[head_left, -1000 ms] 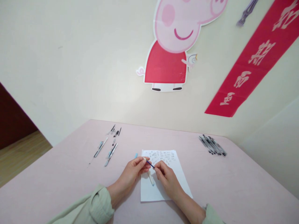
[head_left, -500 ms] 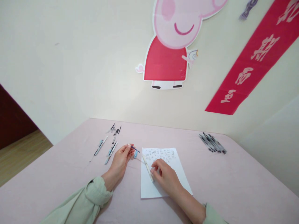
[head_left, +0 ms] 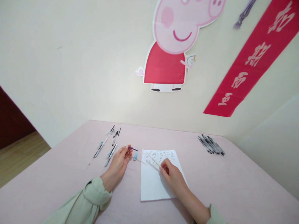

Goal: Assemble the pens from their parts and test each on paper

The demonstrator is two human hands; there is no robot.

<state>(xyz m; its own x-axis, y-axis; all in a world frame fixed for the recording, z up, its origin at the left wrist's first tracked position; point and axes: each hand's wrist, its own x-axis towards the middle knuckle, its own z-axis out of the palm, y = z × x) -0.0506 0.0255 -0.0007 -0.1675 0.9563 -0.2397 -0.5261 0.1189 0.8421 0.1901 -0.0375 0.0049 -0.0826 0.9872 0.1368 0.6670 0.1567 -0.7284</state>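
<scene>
My left hand [head_left: 121, 159] is closed in a pinch on a thin dark blue stick [head_left: 133, 149], which looks like a pen refill and points right. Below its tip, a small light-blue pen cap [head_left: 135, 156] lies on the table. Over the paper sheet [head_left: 151, 189], my right hand [head_left: 173, 174] grips one end of a slim whitish pen barrel [head_left: 154, 160]. The barrel slants up and left from the fingers, with its shadow on the sheet. Handwritten characters cover the sheet's upper part.
Left of my left hand lie two groups of pens [head_left: 111, 154] [head_left: 101, 147]. Behind them are small dark pen parts [head_left: 115, 133]. A pile of pens [head_left: 211, 145] rests at the right rear. The pink-covered table [head_left: 224, 186] meets the wall at the back.
My right hand has picked the whitish barrel up off the paper and moved slightly right. The left hand still holds the blue stick in nearly the same place.
</scene>
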